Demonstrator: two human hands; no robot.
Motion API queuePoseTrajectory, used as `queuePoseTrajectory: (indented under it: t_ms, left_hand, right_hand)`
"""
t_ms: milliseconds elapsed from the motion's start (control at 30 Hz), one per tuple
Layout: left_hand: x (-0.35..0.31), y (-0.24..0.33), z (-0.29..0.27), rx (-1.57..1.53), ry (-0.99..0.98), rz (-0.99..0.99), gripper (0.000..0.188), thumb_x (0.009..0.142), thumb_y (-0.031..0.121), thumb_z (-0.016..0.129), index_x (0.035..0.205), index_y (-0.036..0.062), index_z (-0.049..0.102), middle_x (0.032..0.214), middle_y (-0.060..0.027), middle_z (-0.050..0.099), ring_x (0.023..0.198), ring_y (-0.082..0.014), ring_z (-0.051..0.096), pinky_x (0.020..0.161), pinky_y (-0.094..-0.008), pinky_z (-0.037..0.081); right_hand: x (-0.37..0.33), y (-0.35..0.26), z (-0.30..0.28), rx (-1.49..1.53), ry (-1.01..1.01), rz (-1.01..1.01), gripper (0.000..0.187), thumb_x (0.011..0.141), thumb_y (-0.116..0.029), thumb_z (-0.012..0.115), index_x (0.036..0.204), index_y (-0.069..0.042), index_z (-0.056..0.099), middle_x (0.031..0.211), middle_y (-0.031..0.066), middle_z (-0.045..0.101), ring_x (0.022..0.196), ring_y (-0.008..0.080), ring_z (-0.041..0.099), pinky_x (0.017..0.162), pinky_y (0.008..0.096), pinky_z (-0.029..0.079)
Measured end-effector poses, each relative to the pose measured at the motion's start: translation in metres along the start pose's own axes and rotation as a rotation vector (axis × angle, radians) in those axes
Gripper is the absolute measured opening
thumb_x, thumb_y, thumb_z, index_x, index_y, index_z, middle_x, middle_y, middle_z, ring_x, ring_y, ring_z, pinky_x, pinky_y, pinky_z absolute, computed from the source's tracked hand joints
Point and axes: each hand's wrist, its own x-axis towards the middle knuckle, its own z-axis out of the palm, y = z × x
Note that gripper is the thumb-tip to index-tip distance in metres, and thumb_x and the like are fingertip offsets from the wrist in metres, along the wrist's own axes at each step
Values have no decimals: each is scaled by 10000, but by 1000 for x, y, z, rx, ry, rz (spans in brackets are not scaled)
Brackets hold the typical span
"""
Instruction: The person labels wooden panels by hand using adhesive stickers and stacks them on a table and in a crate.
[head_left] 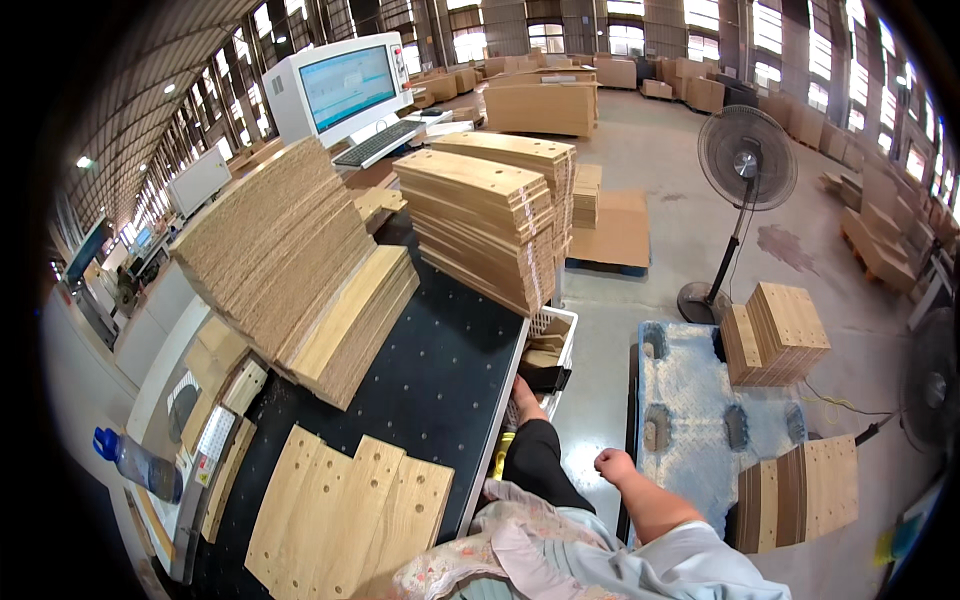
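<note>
Over the strip of floor between the black work table (480, 345) and a blue plastic pallet (685, 405), my right hand (614, 467) is curled into a loose fist. Nothing shows in it. Along the table's right edge, bare skin that looks like my left hand (527, 398) comes out of dark cloth; its fingers do not show clearly. Right by it lies a dark flat object (548, 380) at a white basket (567, 345) holding wood pieces. Several pale wooden panels with drilled holes (340, 510) lie on the near part of the table.
Tall board stacks (270, 260) and drilled panel stacks (480, 210) stand on the table. Behind them are a computer monitor (350, 88) and keyboard (378, 143). A bottle (140, 465) stands at left. Panel stacks (785, 330) and a standing fan (745, 165) are at right.
</note>
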Motion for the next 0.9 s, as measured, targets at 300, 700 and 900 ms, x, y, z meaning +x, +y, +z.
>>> queuePoseTrajectory:
  t_ms: [300, 700, 900]
  left_hand:
    - [1, 5, -63, -85, -172, -400, 394, 863, 439, 575, 891, 55, 659, 948, -172, 609, 855, -377, 578, 707, -476, 470]
    - [-6, 8, -138, 288, 114, -677, 367, 850, 411, 588, 888, 52, 654, 940, -166, 608, 849, -369, 576, 708, -471, 469]
    - [-28, 19, -165, 709, 348, -917, 353, 844, 397, 594, 887, 51, 651, 935, -163, 608, 845, -365, 575, 708, -468, 469]
  right_hand:
    - [56, -181, 16, 502, 212, -459, 194, 757, -155, 696, 852, -11, 608, 732, 52, 599, 673, 128, 550, 640, 286, 473]
    - [123, -308, -48, 188, 576, -435, 1033, 617, -226, 817, 1403, 7, 186, 1420, 205, 271, 1301, 371, 296, 1090, 412, 264]
    - [144, -298, -37, 253, 603, -548, 1044, 601, -193, 827, 1405, -5, 189, 1441, 202, 257, 1335, 347, 269, 1098, 384, 264]
